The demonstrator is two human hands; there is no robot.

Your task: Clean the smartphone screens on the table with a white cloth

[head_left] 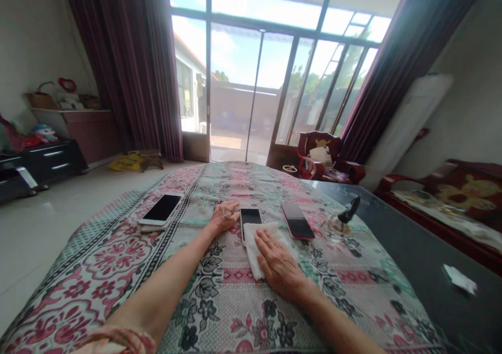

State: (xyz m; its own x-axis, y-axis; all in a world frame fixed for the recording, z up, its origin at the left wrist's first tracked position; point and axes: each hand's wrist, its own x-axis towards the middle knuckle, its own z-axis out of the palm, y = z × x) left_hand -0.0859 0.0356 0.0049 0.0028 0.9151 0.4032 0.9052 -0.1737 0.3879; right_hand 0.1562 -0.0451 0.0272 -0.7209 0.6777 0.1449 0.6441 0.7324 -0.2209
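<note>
A black phone (251,217) lies face up in the middle of a flowered cloth (117,254) on the table. My left hand (224,216) rests at the phone's left edge with its fingers curled against it. My right hand (279,262) lies flat, fingers stretched out, on a white wipe (255,244) that covers the phone's near end. A white phone (161,209) lies to the left and a red-edged phone (297,220) to the right, both face up.
A small clear spray bottle (340,223) with a black top lies right of the red-edged phone. The dark bare table top (423,260) carries a crumpled white scrap (459,280). Wooden chairs, a bench and a glass door stand beyond.
</note>
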